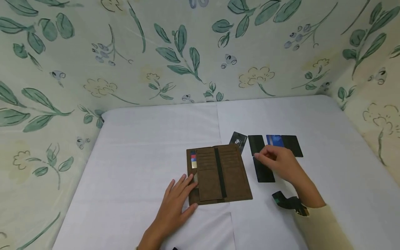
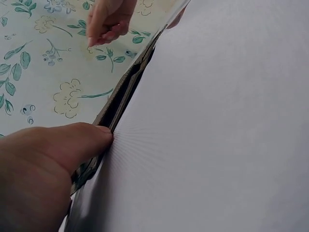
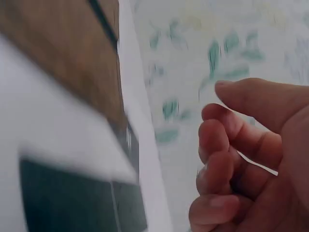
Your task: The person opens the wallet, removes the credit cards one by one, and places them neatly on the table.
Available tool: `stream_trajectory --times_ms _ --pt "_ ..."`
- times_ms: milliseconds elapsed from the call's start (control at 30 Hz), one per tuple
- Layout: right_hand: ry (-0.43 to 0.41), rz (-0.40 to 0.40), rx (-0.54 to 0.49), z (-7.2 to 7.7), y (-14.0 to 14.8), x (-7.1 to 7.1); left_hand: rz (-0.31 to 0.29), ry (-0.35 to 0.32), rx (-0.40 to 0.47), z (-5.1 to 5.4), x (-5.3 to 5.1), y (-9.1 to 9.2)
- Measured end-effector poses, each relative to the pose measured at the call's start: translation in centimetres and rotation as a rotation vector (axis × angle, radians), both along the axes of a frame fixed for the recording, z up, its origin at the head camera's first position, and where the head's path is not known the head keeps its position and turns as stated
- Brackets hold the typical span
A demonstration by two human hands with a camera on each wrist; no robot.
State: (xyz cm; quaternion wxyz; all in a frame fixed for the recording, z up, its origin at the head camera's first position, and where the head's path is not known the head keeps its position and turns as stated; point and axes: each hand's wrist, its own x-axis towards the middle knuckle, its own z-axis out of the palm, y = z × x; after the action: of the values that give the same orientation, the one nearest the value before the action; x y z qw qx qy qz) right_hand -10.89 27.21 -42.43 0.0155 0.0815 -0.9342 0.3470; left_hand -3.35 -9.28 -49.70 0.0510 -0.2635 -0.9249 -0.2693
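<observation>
Head view: Black cards (image 1: pixel 265 174), three, beneath and beside the right hand (image 1: pixel 283 162), the nearer hand; long axis of the closest running away from the person. Blue card (image 1: pixel 275 140), one, partly hidden by that hand. Lettered card (image 1: pixel 238 139), one, slanted, partly covered by the upper right corner of the wallet (image 1: pixel 207 178). Wallet, one, brown, spread flat on white cloth (image 1: pixel 140 156), left of the cards; dark strap (image 1: pixel 220 173), one; striped card (image 1: pixel 193 160), one, in left pocket. Left hand (image 1: pixel 175 207), fingers extended, resting at wallet's left edge.

Left wrist view: Wallet, edge-on; left thumb (image 2: pixel 82 142) against it.

Right wrist view: Right fingers curled, thumb tip clear of forefinger, nothing held. Black cards, two showing, blurred, lower left.
</observation>
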Motion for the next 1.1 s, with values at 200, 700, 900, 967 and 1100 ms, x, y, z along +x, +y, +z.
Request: stream_trajectory --times_ms 200,700,900,967,1100 --pt "0.174 0.26 0.034 1.4 -6.0 1.7 0.026 0.003 0.002 -0.2 0.0 0.0" --pt "0.416 0.588 0.351 -1.3 -14.2 5.4 0.037 0.049 0.034 -0.3 0.0 -0.1" --pt "0.351 0.581 0.477 -2.6 -15.2 6.2 0.038 0.024 0.035 -0.2 0.0 -0.1" --pt "0.353 0.574 0.497 -2.8 -15.4 6.2 0.039 0.021 0.032 -0.2 0.0 -0.1" --pt "0.394 0.571 0.505 -2.7 -15.5 5.9 0.03 0.034 0.018 -0.3 0.0 -0.2"
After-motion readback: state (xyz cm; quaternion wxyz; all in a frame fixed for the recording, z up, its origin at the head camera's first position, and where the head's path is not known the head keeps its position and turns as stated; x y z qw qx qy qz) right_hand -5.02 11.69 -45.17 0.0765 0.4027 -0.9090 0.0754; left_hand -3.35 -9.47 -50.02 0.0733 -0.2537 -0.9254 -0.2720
